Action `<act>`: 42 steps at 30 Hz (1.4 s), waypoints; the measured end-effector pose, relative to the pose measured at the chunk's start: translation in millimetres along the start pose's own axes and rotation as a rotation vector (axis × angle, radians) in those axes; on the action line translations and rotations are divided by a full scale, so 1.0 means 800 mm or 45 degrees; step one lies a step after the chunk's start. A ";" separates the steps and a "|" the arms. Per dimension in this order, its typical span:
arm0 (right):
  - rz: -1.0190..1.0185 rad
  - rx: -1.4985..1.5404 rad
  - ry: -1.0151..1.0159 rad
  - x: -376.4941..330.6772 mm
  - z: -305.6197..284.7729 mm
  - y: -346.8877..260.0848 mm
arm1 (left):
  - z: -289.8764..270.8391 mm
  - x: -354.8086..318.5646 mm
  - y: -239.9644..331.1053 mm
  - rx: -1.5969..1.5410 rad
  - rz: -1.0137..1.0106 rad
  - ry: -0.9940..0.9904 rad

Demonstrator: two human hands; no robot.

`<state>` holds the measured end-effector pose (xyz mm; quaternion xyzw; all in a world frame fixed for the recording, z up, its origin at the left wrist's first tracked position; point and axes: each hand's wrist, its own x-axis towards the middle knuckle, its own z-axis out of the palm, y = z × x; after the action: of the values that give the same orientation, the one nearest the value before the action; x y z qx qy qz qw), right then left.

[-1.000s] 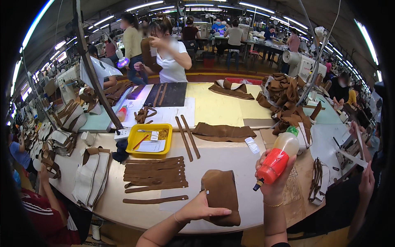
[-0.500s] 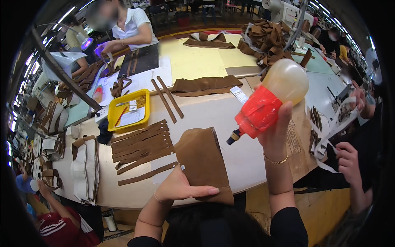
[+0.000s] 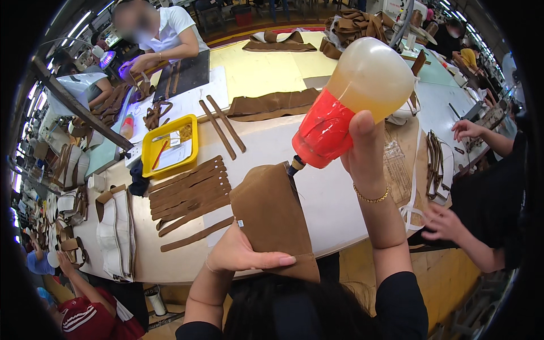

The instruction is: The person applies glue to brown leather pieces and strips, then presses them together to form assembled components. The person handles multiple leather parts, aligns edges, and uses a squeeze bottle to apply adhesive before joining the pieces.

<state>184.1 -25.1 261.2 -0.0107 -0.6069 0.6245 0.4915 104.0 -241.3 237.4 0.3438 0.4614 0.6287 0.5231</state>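
My left hand point(image 3: 246, 252) grips the near end of a brown leather panel point(image 3: 272, 209), its thumb lying across the top and its other fingers hidden underneath. A small white sticker is on the panel's left side. In my right hand point(image 3: 365, 153) is a squeeze bottle point(image 3: 371, 76) wrapped in red tape, tilted with its dark nozzle down. The nozzle tip meets the panel's far right corner; whether anything comes out is too small to tell. Left of the panel, several brown leather strips point(image 3: 190, 192) lie in a row.
A yellow tray point(image 3: 195, 150) with papers and a pen stands beyond the strips. Two long strips point(image 3: 221, 127) and a brown leather band point(image 3: 275, 105) lie further off. White-lined pieces point(image 3: 116, 232) are stacked at left. Co-workers' hands point(image 3: 445, 224) are close on the right.
My right hand has brought the bottle down and left, so its nozzle reaches the panel's corner. The co-worker's hands at right no longer hold the white tape, which now hangs at the table.
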 end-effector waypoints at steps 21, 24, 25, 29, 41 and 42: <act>0.199 -0.024 -0.029 -0.026 -0.007 0.004 | -0.004 0.007 -0.006 -0.088 -0.008 0.030; 0.124 -0.015 -0.015 -0.011 -0.012 0.010 | -0.005 0.006 -0.005 -0.052 0.016 -0.002; 0.067 -0.028 -0.067 -0.008 -0.015 0.011 | -0.005 0.005 -0.004 -0.059 0.013 0.002; 0.003 -0.204 -0.067 -0.004 -0.016 0.009 | -0.004 0.005 -0.003 -0.052 0.009 0.003; 0.235 -0.353 -0.040 -0.045 -0.016 -0.008 | 0.003 0.003 -0.001 -0.087 0.029 0.050; 0.244 -0.375 -0.039 -0.048 -0.017 -0.010 | 0.004 0.003 -0.001 -0.097 0.035 0.059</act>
<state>216.8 -41.1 241.6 -0.1310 -0.6953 0.5731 0.4135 106.9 -238.3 237.8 0.3154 0.4444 0.6606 0.5164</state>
